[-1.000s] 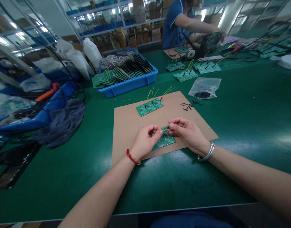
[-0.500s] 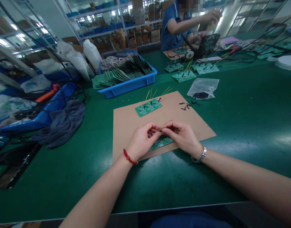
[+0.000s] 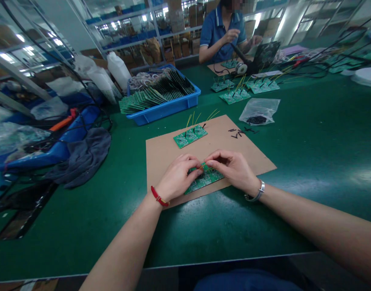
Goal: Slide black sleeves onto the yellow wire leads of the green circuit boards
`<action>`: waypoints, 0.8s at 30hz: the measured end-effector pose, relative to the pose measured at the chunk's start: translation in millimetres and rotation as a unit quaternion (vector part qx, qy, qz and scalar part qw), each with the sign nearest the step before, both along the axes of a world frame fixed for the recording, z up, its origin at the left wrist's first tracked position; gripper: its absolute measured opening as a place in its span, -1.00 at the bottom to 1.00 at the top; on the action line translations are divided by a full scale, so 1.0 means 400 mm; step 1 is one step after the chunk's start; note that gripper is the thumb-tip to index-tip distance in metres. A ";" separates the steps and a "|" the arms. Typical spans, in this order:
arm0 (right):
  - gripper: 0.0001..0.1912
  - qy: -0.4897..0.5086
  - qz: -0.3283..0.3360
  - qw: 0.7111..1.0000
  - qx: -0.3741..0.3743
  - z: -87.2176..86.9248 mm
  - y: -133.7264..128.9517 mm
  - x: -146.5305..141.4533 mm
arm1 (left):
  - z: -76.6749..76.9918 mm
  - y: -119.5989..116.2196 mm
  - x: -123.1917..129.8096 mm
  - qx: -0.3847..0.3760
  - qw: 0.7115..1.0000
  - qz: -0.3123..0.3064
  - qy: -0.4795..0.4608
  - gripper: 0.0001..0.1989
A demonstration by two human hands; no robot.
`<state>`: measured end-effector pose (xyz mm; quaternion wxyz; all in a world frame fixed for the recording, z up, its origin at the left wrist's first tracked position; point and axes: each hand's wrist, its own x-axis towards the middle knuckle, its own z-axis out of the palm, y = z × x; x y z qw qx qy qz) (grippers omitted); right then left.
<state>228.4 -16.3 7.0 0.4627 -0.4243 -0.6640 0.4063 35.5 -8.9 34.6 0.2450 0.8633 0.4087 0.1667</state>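
Loving your bling
Red bracelet (image 3: 158, 197) with gold-coloured bits on your left, silver bangle (image 3: 261, 188) on your right, blue clothing (image 3: 246, 282).

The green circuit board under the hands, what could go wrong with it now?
The thin yellow wire at the fingertips might bend or slip, as the left hand and right hand are crowded around it. The circuit board could slide if bumped, since it lies near the cardboard sheet's front edge. The small loose black strips might get scattered if brushed.
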 end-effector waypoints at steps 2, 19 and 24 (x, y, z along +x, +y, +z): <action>-0.84 -0.046 -0.010 0.998 0.032 0.016 0.011 0.025 | 0.007 0.002 -0.009 -0.012 1.000 0.010 0.003 -0.86; -0.88 -0.455 0.084 0.865 0.194 0.016 0.056 0.126 | 0.044 -0.093 0.041 0.391 0.900 0.076 -0.177 -0.81; -0.86 -0.466 0.066 0.851 0.231 0.004 0.056 0.121 | -0.028 -0.128 0.118 0.269 0.955 -0.041 -0.115 -0.84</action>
